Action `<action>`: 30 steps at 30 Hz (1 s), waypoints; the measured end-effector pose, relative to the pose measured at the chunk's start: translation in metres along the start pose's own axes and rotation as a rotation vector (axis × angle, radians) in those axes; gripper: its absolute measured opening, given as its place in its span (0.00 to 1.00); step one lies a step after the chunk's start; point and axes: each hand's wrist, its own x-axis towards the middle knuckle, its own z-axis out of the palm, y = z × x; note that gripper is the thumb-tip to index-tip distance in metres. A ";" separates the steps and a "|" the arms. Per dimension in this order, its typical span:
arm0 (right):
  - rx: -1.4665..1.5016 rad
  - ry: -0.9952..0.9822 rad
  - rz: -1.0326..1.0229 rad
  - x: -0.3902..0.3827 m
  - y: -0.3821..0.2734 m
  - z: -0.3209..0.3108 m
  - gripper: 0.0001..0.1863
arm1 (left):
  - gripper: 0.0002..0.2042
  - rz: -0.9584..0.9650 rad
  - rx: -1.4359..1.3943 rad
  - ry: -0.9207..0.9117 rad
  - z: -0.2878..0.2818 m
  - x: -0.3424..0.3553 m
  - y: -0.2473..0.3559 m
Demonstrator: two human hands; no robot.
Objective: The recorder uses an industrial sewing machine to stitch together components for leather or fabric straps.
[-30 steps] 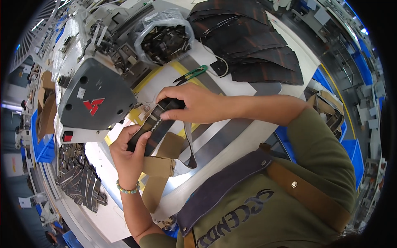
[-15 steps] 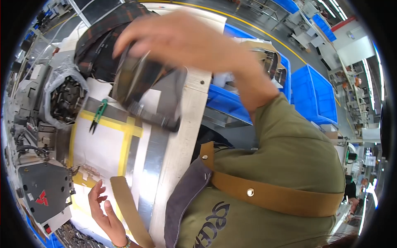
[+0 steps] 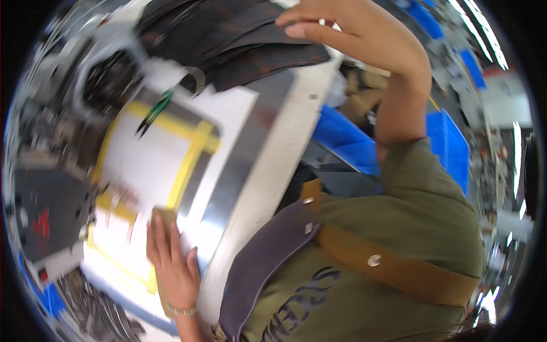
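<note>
My left hand lies over a tan strap, fingers stretched along it and thumb apart. Most of the strap is hidden under the hand. Up at the right, my right hand hovers by the edge of a pile of dark plaid fabric pieces. Its thumb stands apart from the fingers, and nothing shows in its grasp. Green-handled thread snips rest on the white work surface bordered with yellow tape. Beside the pile a small webbing loop sticks up.
A plastic-lined bin of dark small parts stands at the far left. Below it is a grey machine panel. Blue crates with brown pieces flank the table's right edge. Dark strips lie at the lower left.
My right hand has let go of the blurred dark piece it was swinging and moved right. My left hand has come from beside the tan strap onto it. The view has shifted.
</note>
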 end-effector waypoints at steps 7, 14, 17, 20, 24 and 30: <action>0.402 -0.211 -0.571 0.092 -0.092 0.149 0.16 | 0.27 0.039 -0.033 0.032 -0.013 0.011 -0.039; 0.602 -0.065 -0.711 0.128 -0.185 0.255 0.13 | 0.23 -0.327 -0.044 0.473 -0.003 0.006 -0.044; 0.564 -0.164 -0.725 0.130 -0.185 0.258 0.10 | 0.19 -0.502 -0.298 0.392 -0.008 0.011 -0.049; 0.686 -0.189 -0.750 0.129 -0.175 0.257 0.10 | 0.18 -0.362 -0.325 0.356 -0.002 0.014 -0.049; 0.775 -0.238 -0.728 0.131 -0.174 0.245 0.09 | 0.16 -0.276 -0.307 0.436 0.004 0.019 -0.046; 0.804 -0.324 -0.690 0.133 -0.172 0.245 0.05 | 0.18 -0.187 -0.131 0.503 0.006 0.020 -0.045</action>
